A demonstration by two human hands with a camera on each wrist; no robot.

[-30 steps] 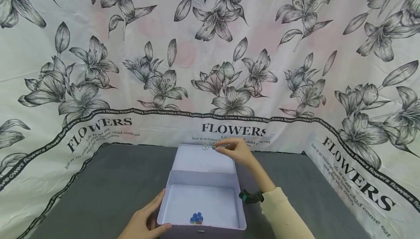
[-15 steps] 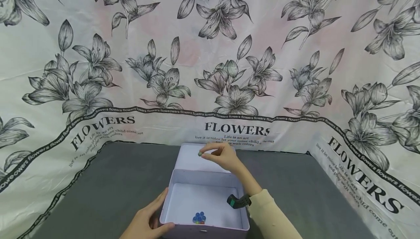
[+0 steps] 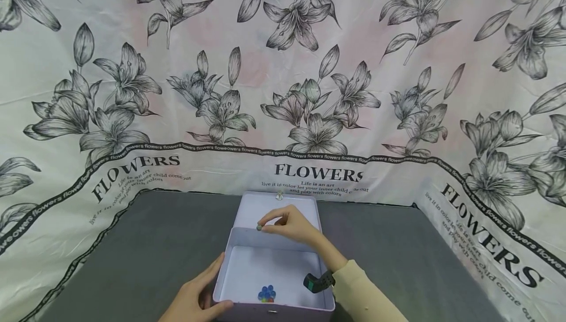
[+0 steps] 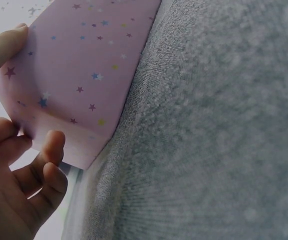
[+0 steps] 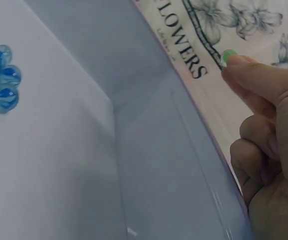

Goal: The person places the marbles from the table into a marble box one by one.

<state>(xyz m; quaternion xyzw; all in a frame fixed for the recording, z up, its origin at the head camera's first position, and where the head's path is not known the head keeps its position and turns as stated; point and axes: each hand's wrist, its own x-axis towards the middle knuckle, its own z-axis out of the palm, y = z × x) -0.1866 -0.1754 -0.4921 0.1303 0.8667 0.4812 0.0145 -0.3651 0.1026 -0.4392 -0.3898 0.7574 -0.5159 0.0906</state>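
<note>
A pale lilac box [image 3: 328, 282] stands with its lid [image 3: 256, 209] laid back behind it. My left hand [image 3: 194, 295] holds the box at its front left corner. In the left wrist view, the pink outer wall [image 4: 84, 75] shows small coloured stars; thumb and fingertips touch it while other fingers curl loosely away. Between thumb and forefinger, my right hand [image 3: 289, 224] pinches a green marble [image 5: 227, 55], above the box's back wall in the head view. Several blue marbles [image 3: 267, 290] lie clustered inside near the front, with yellow and red ones beside them.
The box rests on a grey cloth-covered table [image 3: 168, 233]. A small shiny fitting or object [image 3: 279, 196], too small to identify, is at the lid's far edge. Flower-printed curtain [image 3: 309, 91] surrounds the back and sides of the table.
My right hand has come from the lid's far edge toward the box and leftward, carrying the green marble. My left hand stays at the box's corner.
</note>
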